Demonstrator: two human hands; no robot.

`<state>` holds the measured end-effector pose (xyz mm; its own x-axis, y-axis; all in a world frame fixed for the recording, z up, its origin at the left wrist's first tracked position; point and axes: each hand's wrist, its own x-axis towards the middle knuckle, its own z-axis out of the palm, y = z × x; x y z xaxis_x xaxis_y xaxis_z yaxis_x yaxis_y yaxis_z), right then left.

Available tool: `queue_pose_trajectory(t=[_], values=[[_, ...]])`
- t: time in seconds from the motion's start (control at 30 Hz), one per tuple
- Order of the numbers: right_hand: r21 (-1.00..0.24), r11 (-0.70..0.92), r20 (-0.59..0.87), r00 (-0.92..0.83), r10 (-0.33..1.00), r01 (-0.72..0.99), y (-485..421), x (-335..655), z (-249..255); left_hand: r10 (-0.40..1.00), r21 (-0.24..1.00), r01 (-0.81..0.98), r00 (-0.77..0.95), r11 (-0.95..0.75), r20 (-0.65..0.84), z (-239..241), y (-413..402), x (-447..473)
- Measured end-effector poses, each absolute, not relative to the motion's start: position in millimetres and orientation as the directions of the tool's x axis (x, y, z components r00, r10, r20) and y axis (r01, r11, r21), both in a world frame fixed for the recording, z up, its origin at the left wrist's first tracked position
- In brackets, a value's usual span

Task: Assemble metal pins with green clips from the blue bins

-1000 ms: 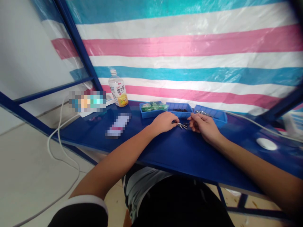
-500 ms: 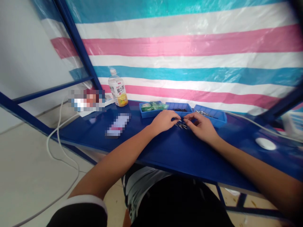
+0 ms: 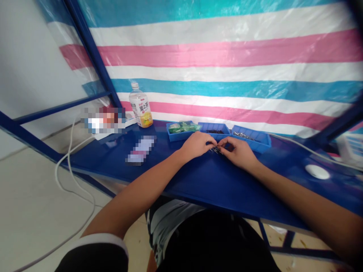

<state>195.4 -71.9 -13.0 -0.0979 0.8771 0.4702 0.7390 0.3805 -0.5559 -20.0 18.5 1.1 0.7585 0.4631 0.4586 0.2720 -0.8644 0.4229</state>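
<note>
My left hand (image 3: 198, 144) is closed in a pinch, its fingertips meeting those of my right hand (image 3: 237, 150) above the blue table (image 3: 195, 181). The right hand's thumb and fingers are pinched together too. Whatever sits between the fingertips is too small and covered to name. Just under them lie several thin, shiny metal pieces (image 3: 216, 150), partly hidden by the right hand. Behind the hands stand three blue bins: one with green plastic packets (image 3: 183, 127), one with small dark parts (image 3: 215, 132), and one with silvery metal parts (image 3: 243, 135).
A drink bottle (image 3: 141, 107) stands at the back left, with a blurred-out phone-like object (image 3: 141, 150) in front of it. A white mouse-like object (image 3: 317, 172) lies at the right. White cables (image 3: 70, 166) hang off the left edge; blue frame posts flank the table.
My right hand has moved slightly left, and its fingertips now meet the left hand's, covering more of the metal pieces. My left hand has stayed nearly still.
</note>
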Motion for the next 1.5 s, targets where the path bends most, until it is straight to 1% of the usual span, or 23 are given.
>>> queue_pose_trajectory(t=[0.17,0.27,0.33,0.43,0.5,0.57,0.77,0.93,1.03,1.17,1.33,1.5], values=[[-0.55,0.378,0.483,-0.086,0.872,0.745,-73,191,-8,0.498,0.533,0.219,0.733,-0.817,0.463,-3,19,-20],[-0.621,0.334,0.485,0.013,0.875,0.709,-69,191,-11,0.511,0.521,0.227,0.696,-0.823,0.504,-5,19,-20],[-0.706,0.327,0.476,0.079,0.876,0.628,-64,193,-15,0.532,0.516,0.25,0.668,-0.82,0.521,-4,18,-20],[-0.818,0.351,0.453,0.133,0.882,0.456,-57,198,-20,0.573,0.538,0.283,0.645,-0.794,0.506,0,14,-19],[-0.851,0.369,0.44,0.123,0.89,0.374,-56,199,-22,0.574,0.546,0.284,0.661,-0.788,0.484,3,11,-19],[-0.856,0.386,0.439,0.09,0.894,0.343,-58,199,-21,0.572,0.565,0.27,0.674,-0.78,0.467,6,7,-19],[-0.849,0.379,0.439,0.092,0.894,0.368,-64,196,-20,0.584,0.65,0.223,0.7,-0.726,0.411,9,0,-20],[-0.831,0.379,0.452,0.098,0.886,0.406,-66,196,-19,0.596,0.731,0.15,0.697,-0.665,0.399,8,3,-19],[-0.81,0.387,0.471,0.094,0.877,0.441,-66,197,-19,0.615,0.79,0.092,0.684,-0.606,0.392,7,6,-18],[-0.768,0.392,0.503,0.099,0.858,0.507,-68,197,-18,0.678,0.867,0.045,0.644,-0.497,0.355,6,10,-17],[-0.703,0.418,0.54,0.048,0.841,0.576,-73,191,-14,0.74,0.889,0.06,0.581,-0.455,0.34,6,10,-18],[-0.789,0.365,0.453,0.066,0.889,0.494,-74,188,-15,0.764,0.872,0.073,0.521,-0.484,0.38,5,10,-16]])
